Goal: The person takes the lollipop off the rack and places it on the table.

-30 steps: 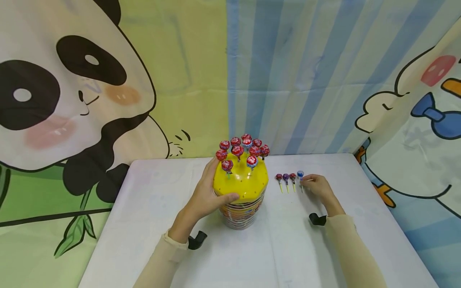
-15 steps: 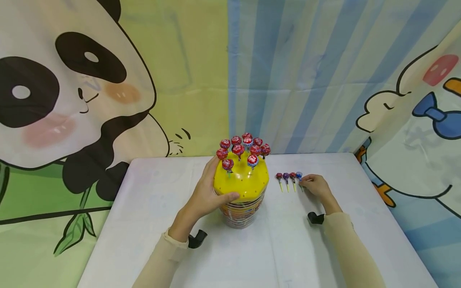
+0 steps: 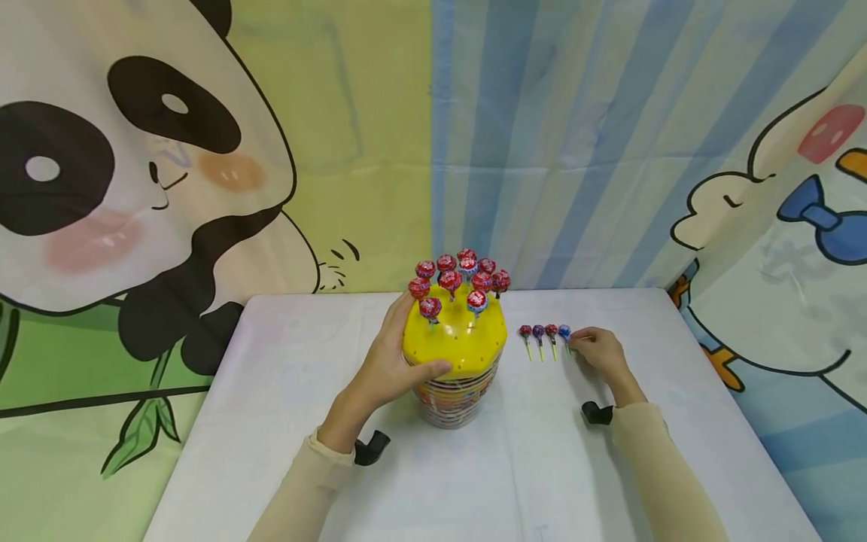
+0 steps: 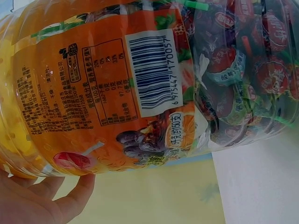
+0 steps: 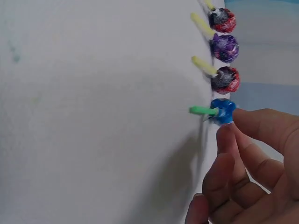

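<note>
- Compared with one second ago, the blue lollipop [image 3: 564, 331] lies closer to the row of three other lollipops [image 3: 538, 331] on the white table [image 3: 542, 467], and the right hand [image 3: 600, 357] has its fingertips beside the candy's head instead of lower, near the stick.
- The right thumb and a finger meet the edge of the blue wrapper; whether they pinch it or only touch it, I cannot tell. Its green stick points toward the person.
- The row runs, from the person's left, dark red, purple, dark red, then blue at the right end.
- The left hand [image 3: 386, 369] grips the jar [image 3: 450, 410] as before, thumb on the lid, fingers curved around the left side.
- The clear, ribbed jar has an orange label [image 4: 79, 88] with a barcode; wrapped candies [image 4: 243, 70] show through its wall.
- Mostly red-wrapped lollipops [image 3: 450, 281] stand in the yellow lid [image 3: 460, 348].
</note>
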Action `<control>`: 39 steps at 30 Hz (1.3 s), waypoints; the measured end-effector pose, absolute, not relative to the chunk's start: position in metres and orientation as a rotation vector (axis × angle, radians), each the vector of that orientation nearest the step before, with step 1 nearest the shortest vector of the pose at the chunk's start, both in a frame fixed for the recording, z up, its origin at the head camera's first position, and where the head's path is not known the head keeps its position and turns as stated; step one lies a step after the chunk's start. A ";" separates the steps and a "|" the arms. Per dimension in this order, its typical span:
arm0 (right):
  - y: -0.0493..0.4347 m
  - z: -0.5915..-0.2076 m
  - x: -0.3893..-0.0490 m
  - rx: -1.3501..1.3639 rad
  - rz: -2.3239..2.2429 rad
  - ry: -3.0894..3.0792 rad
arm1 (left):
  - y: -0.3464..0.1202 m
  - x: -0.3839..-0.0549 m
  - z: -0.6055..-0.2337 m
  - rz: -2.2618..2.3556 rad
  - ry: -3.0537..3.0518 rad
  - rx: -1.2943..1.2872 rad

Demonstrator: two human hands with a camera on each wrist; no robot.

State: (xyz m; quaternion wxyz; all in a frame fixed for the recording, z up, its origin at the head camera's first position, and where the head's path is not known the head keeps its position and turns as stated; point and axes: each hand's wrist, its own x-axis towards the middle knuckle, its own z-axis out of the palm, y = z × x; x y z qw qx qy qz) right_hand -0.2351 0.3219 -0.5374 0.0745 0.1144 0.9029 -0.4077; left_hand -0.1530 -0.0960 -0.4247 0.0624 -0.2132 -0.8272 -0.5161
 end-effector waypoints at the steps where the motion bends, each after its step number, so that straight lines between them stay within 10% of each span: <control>1: 0.321 -0.536 -0.234 0.339 -1.233 2.725 | -0.096 -0.153 -0.425 -1.561 -2.501 -0.646; 20: 0.225 -0.406 -0.186 -0.381 -1.986 2.650 | -0.095 -0.152 -0.426 -1.582 -2.501 -0.639; 39: 0.181 -0.390 -0.187 -0.881 -2.153 2.271 | -0.095 -0.152 -0.425 -1.587 -2.498 -0.628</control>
